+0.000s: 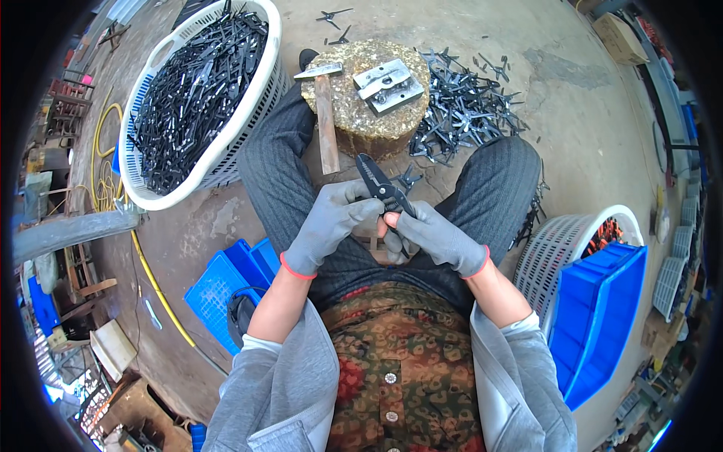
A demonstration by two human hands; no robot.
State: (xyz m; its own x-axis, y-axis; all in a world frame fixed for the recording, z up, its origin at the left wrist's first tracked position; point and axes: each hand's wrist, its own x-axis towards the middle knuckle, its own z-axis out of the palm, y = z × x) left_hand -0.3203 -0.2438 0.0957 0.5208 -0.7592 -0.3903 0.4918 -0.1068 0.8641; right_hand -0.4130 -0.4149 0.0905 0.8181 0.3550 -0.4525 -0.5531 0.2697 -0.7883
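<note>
A pair of dark wire-stripper-like pliers point(376, 179) is held up in front of my lap, jaws pointing up and to the left. My left hand point(330, 223), in a grey glove with a red cuff, pinches the pliers near the pivot. My right hand point(438, 238), gloved the same way, has its fingers round the handles; a bare fingertip pokes through the glove. Beyond them a round wooden stump point(352, 132) bears a hammer point(325, 113) with a wooden handle and a silver metal block point(387, 86). The lower handles are partly hidden by my fingers.
At the left stands a large white basket point(162, 197) full of dark plier parts. A pile of similar pieces point(461, 113) lies on the floor right of the stump. Blue crates point(602, 316) lean on another white basket point(548, 239). A yellow hose point(158, 282) crosses the left floor.
</note>
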